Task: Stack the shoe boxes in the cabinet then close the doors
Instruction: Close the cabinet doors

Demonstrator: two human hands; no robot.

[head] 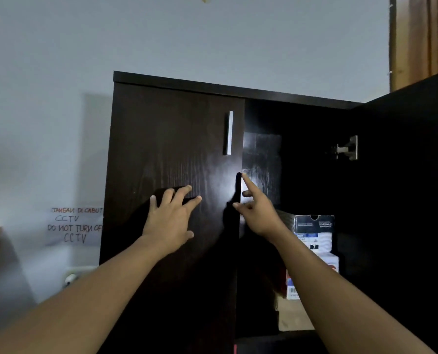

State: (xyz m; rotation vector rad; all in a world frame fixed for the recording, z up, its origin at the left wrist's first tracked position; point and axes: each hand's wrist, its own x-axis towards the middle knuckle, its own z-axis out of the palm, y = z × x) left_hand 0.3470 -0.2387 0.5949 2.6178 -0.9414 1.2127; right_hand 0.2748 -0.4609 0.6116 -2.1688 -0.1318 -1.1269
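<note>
Two doors on the dark cabinet (177,80): left door (161,154) shut, right door (404,175) swung wide. Left hand (170,218) lay flat on it, grip open; right hand (258,213) pointed, holding nothing. Three stacked shoe boxes (315,241) showed inside, the right forearm partly hiding them.

Left hand (170,221) flat on shut left door (172,154), right hand (257,213) pointing, shoe boxes (312,254) inside cabinet (228,85)
</note>
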